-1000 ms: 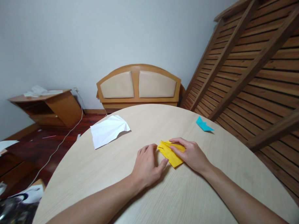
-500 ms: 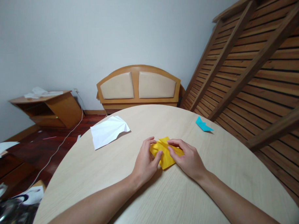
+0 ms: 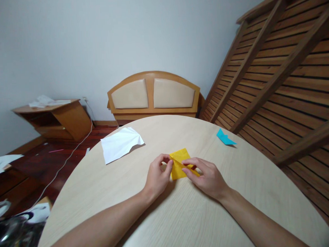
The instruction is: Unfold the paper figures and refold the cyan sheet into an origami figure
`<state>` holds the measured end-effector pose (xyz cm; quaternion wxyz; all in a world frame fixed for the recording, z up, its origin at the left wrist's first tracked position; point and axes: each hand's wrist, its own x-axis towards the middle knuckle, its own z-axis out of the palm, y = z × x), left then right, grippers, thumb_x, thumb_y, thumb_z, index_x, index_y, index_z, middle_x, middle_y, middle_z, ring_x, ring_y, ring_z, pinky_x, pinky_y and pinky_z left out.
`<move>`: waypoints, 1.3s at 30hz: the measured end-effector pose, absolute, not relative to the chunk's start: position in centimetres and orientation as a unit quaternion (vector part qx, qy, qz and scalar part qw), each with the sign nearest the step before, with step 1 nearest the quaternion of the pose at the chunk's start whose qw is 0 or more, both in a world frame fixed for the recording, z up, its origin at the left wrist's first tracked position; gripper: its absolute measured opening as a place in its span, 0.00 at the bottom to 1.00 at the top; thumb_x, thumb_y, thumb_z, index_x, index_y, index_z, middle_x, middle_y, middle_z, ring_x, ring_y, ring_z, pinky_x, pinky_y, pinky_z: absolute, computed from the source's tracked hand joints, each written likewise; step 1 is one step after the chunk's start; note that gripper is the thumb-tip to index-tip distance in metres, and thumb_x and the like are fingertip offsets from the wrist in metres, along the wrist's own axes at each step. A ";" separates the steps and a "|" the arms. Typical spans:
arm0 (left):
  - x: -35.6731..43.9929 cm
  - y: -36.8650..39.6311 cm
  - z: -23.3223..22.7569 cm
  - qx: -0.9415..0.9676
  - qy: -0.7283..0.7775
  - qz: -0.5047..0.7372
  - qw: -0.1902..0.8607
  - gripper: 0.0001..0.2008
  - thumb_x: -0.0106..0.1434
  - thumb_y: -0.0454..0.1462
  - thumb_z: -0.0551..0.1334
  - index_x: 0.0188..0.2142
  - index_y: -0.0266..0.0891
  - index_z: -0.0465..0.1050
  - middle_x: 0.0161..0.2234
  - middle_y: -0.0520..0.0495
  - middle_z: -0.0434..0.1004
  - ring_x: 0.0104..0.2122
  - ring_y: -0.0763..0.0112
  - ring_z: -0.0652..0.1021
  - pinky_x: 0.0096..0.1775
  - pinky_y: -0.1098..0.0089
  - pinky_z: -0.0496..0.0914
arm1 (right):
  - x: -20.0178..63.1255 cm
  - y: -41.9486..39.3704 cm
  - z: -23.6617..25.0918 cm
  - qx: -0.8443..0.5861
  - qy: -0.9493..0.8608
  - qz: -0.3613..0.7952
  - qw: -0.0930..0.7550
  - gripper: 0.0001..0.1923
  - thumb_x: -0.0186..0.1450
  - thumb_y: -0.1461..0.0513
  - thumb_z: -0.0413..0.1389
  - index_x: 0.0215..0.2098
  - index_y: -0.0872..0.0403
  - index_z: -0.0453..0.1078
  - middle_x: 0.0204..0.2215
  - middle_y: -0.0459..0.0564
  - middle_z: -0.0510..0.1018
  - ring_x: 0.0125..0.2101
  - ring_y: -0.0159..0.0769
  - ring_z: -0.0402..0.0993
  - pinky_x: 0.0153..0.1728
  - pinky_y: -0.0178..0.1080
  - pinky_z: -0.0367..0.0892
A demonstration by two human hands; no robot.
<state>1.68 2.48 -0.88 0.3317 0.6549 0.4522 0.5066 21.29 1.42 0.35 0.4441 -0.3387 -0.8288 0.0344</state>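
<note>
A folded piece of yellow paper (image 3: pixel 179 171) is between my two hands, just above or on the round table (image 3: pixel 146 225); I cannot tell if it touches. A raised fold runs diagonally across it. My left hand (image 3: pixel 157 176) pinches its upper left corner between thumb and fingertips. On the other side, my right hand (image 3: pixel 208 175) has thumb and fingers closed on the fold near the right end. The right fingers hide part of the paper's right side.
A creased white sheet (image 3: pixel 122 144) lies at the table's far left, and a folded blue paper boat (image 3: pixel 225 138) at the far right. Beyond the table stand a headboard (image 3: pixel 149 91), a wooden cabinet (image 3: pixel 64 121) and slatted wood panels (image 3: pixel 287 79) leaning at the right.
The yellow paper has turned and its creases have drawn together into one diagonal ridge. My left hand now pinches its corner, and my right fingers have closed along the fold.
</note>
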 end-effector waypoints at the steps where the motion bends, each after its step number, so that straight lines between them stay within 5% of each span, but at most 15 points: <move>1: 1.7 2.5 -0.8 0.652 0.452 0.509 0.334 0.08 0.65 0.39 0.58 0.37 0.38 0.75 0.35 0.46 0.80 0.34 0.67 0.76 0.38 0.68 0.68 | 21.4 1.4 0.4 -0.342 -0.827 0.038 0.445 0.10 0.68 0.63 0.58 0.47 0.50 0.69 0.38 0.49 0.82 0.37 0.37 0.80 0.40 0.39 0.77; 6: 1.5 2.5 -0.5 0.650 0.457 0.510 0.327 0.10 0.65 0.40 0.59 0.35 0.38 0.75 0.33 0.47 0.80 0.32 0.67 0.76 0.36 0.68 0.68 | 21.5 1.5 0.9 -0.338 -0.852 0.049 0.397 0.25 0.61 0.58 0.65 0.55 0.51 0.66 0.49 0.55 0.79 0.49 0.46 0.76 0.51 0.50 0.73; 9: 1.5 2.5 -0.4 0.653 0.451 0.517 0.321 0.10 0.66 0.41 0.59 0.34 0.38 0.76 0.32 0.46 0.81 0.32 0.67 0.76 0.35 0.68 0.68 | 21.2 1.4 0.9 -0.358 -0.849 0.079 0.381 0.17 0.65 0.60 0.61 0.52 0.50 0.69 0.50 0.54 0.79 0.50 0.45 0.76 0.53 0.50 0.72; 11: 1.5 2.5 -0.4 0.649 0.450 0.523 0.320 0.10 0.65 0.41 0.59 0.34 0.38 0.76 0.32 0.47 0.81 0.31 0.67 0.77 0.34 0.68 0.68 | 21.1 1.4 0.7 -0.377 -0.833 0.103 0.391 0.09 0.69 0.62 0.55 0.47 0.49 0.72 0.46 0.52 0.81 0.47 0.43 0.78 0.51 0.48 0.73; 15: 1.5 2.5 -0.4 0.632 0.452 0.528 0.343 0.12 0.65 0.43 0.60 0.34 0.37 0.76 0.30 0.47 0.80 0.29 0.69 0.76 0.30 0.71 0.68 | 21.3 1.6 0.3 -0.432 -0.778 0.141 0.434 0.07 0.71 0.59 0.54 0.43 0.50 0.74 0.39 0.50 0.83 0.40 0.41 0.80 0.43 0.44 0.76; 23: 1.5 2.3 0.2 0.631 0.446 0.511 0.376 0.12 0.64 0.44 0.61 0.34 0.36 0.75 0.30 0.46 0.79 0.29 0.68 0.77 0.29 0.71 0.68 | 21.3 2.2 -0.2 -0.466 -0.614 0.320 0.551 0.17 0.65 0.50 0.60 0.46 0.51 0.70 0.35 0.52 0.83 0.32 0.43 0.83 0.28 0.40 0.79; 28: 1.4 1.9 0.3 0.652 0.435 0.521 0.338 0.15 0.65 0.43 0.61 0.48 0.38 0.71 0.48 0.39 0.78 0.46 0.60 0.77 0.43 0.62 0.73 | 21.4 2.5 0.0 -0.444 -0.554 0.386 0.589 0.20 0.64 0.50 0.61 0.49 0.49 0.66 0.30 0.48 0.82 0.25 0.40 0.81 0.23 0.37 0.77; 32: 1.1 1.6 -0.2 0.700 0.382 0.491 0.350 0.32 0.65 0.46 0.62 0.65 0.41 0.56 0.66 0.35 0.60 0.63 0.52 0.65 0.61 0.48 0.61 | 21.2 2.4 0.0 -0.434 -0.548 0.380 0.606 0.21 0.64 0.51 0.62 0.50 0.49 0.65 0.29 0.47 0.82 0.25 0.39 0.81 0.22 0.37 0.77; 35: 1.0 1.5 -0.4 0.714 0.358 0.475 0.371 0.37 0.64 0.48 0.63 0.67 0.41 0.52 0.65 0.34 0.61 0.64 0.50 0.64 0.64 0.47 0.57 | 21.0 2.2 -0.1 -0.433 -0.555 0.380 0.600 0.21 0.64 0.51 0.61 0.51 0.48 0.65 0.29 0.47 0.82 0.25 0.40 0.81 0.22 0.37 0.77; 39: 1.1 1.4 -0.1 0.694 0.364 0.497 0.374 0.29 0.64 0.46 0.63 0.61 0.39 0.61 0.58 0.35 0.71 0.58 0.53 0.71 0.60 0.52 0.63 | 20.9 1.9 -0.3 -0.438 -0.571 0.375 0.584 0.22 0.65 0.50 0.61 0.52 0.48 0.65 0.29 0.48 0.82 0.24 0.40 0.81 0.21 0.37 0.76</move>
